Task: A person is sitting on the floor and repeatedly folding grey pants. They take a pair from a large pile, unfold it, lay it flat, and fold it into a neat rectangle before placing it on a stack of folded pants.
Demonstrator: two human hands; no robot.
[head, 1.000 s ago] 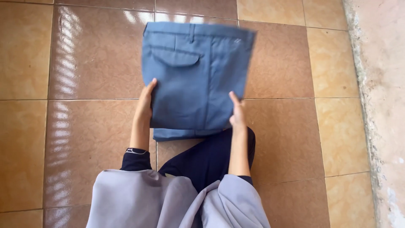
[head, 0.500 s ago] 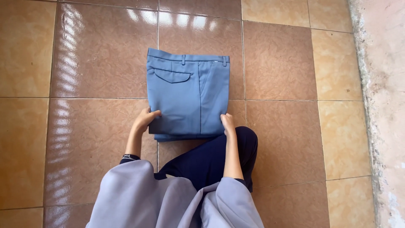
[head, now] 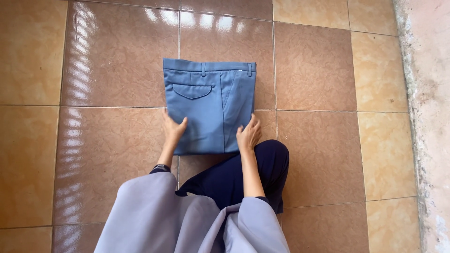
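Observation:
A pair of blue trousers [head: 208,105] lies folded into a rectangle on the brown tiled floor [head: 112,61], waistband at the far edge and a flap pocket facing up. My left hand [head: 174,129] grips the fold's lower left edge. My right hand [head: 249,133] presses on its lower right corner, fingers spread over the cloth. Both forearms reach out from wide grey sleeves [head: 187,225].
My knee in dark navy cloth [head: 262,164] rests on the floor just below the trousers. A rough pale concrete strip [head: 429,122] runs along the right side of the tiles. Glare from light shows on the far tiles.
The folded trousers have come down from a raised, tilted hold to lie flat on the floor. Both hands stayed at the near corners and followed them down.

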